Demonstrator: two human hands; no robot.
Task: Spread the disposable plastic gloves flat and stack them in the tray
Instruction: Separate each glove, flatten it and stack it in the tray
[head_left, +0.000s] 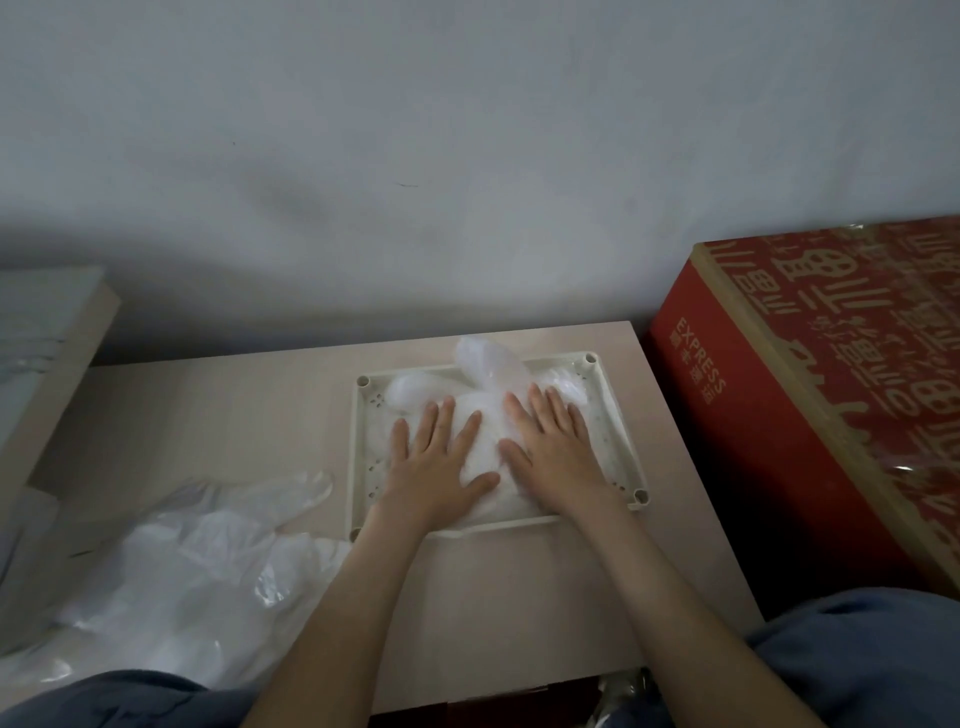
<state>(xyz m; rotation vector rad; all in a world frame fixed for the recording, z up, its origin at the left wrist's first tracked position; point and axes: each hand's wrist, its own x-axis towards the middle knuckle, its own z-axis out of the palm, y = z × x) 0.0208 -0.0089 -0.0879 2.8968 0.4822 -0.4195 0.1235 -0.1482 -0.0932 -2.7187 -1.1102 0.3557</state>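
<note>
Left hand (436, 457): flat and released, palm down, fingers straight and spread, pressing on the left part of the glove stack; grasping nothing.
Right hand (551, 451): likewise flat and released, palm down with fingers spread, pressing on the right part of the same stack, just beside the left hand; thumbs pointing toward each other, with a strip of plastic showing between them.
Glove stack (482, 454): clear disposable plastic gloves lying inside the tray, under both palms, filling most of its floor.
Puffed glove (484, 357): part of the plastic ballooning up behind the fingertips, rising over the tray's far rim.
Tray (621, 432): cream, rectangular and shallow, with a round socket at each visible corner and small holes in the floor; resting on the right half of the desk, close to its far edge and right edge.
Loose gloves (197, 566): a crumpled heap of clear plastic at the near left corner of the desk, one glove's fingers reaching toward the tray's left rim.
Desk (234, 410): pale wood grain, set against a grey wall (467, 156).
Red carton (831, 395): beyond the desk's right edge, printed "EXPRESS" on its side, wrapped in clear tape.
Pale board (57, 338): beyond the desk's left edge, tilted.
Blue-clad knees (857, 660): at the desk's near edge, on both sides of the forearms.
</note>
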